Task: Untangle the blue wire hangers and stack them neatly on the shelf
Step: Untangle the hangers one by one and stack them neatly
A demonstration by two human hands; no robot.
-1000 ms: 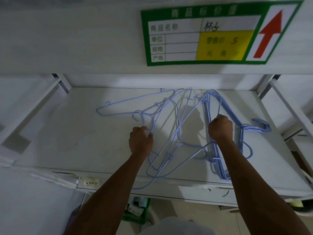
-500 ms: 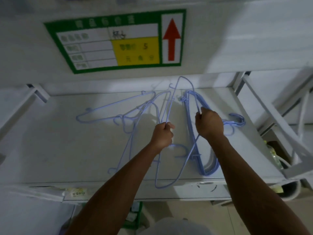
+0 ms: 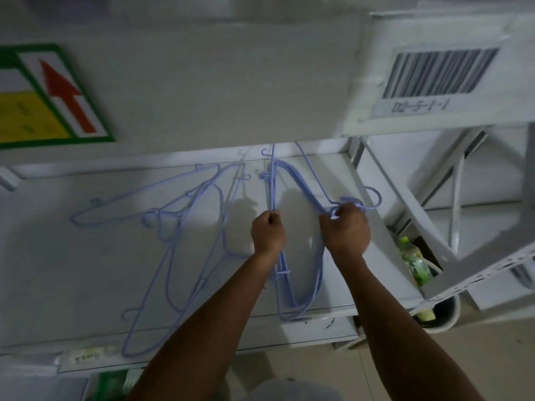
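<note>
On the white shelf (image 3: 72, 270) the blue wire hangers lie in two groups. The stack of hangers (image 3: 301, 186) sits at the shelf's right end, its long straight bars running from the front edge toward the back wall and its hooks (image 3: 373, 198) pointing right, toward the shelf's side. The left hand (image 3: 267, 233) is closed in a fist around the straight bar on the stack's left side. The right hand (image 3: 346, 230) is closed around the necks just beside the hooks. The tangled hangers (image 3: 185, 215) sprawl left of the stack, most lying slantwise from the shelf's front toward its back. A bottle (image 3: 414, 261) lies below the shelf's right end.
</note>
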